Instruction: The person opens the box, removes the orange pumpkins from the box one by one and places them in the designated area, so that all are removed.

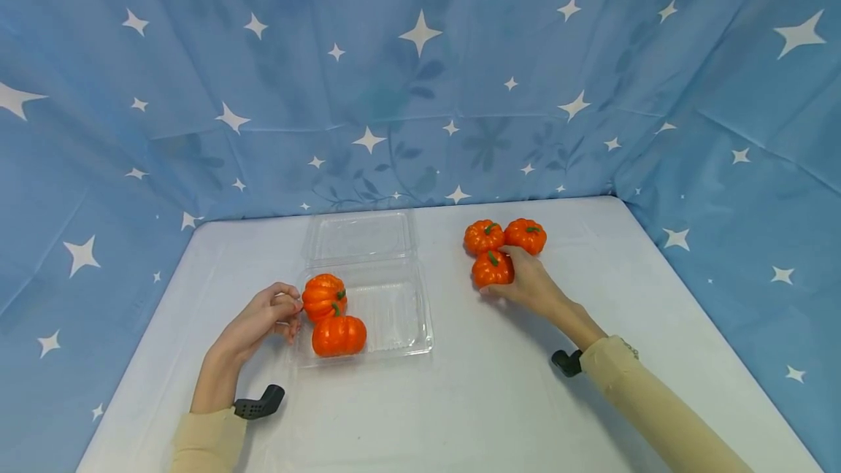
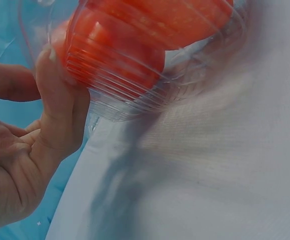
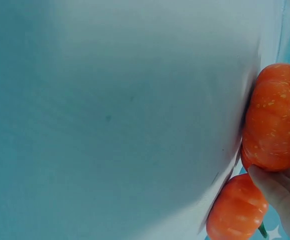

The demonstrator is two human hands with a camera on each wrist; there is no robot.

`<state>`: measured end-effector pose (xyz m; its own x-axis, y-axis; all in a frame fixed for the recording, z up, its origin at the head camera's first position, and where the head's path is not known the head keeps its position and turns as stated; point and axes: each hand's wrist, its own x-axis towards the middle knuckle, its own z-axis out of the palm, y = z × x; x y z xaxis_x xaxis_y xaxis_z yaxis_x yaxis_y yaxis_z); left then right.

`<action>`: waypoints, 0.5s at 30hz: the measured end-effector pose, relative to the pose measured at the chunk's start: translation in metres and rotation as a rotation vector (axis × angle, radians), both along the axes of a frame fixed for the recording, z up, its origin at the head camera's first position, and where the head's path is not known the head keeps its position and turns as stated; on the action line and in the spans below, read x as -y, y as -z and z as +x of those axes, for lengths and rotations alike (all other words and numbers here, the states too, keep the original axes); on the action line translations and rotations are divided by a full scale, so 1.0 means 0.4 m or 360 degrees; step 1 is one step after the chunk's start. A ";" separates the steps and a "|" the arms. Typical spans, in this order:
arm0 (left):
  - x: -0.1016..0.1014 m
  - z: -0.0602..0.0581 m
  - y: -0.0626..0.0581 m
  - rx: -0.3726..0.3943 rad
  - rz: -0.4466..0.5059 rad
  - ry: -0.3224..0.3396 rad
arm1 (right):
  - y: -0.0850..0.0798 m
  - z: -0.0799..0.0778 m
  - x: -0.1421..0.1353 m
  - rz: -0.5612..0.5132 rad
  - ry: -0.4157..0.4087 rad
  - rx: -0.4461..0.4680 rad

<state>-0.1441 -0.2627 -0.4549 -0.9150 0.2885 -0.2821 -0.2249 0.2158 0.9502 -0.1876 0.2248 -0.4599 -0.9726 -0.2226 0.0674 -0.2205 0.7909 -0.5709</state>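
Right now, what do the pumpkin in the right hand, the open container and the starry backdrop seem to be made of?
Pumpkin: glossy, perhaps plastic or painted foam, judging by highlights and vivid orange; the core is hidden. Container: clear, shiny, likely thin plastic, see-through with ribbed walls. Backdrop: low-sheen, probably fabric, with soft creases.

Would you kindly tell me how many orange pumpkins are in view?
5: two orange pumpkins in the clear clamshell container, a third gripped by the right hand, and two more just beyond that one.
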 end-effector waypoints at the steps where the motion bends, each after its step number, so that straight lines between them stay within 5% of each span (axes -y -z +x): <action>1: 0.000 -0.001 0.000 -0.0002 0.0002 0.0004 | 0.000 -0.001 0.000 -0.0001 0.0006 0.0001; 15: 0.001 -0.001 -0.002 0.0008 -0.0004 0.0003 | 0.006 -0.007 0.005 0.0015 0.0016 -0.0024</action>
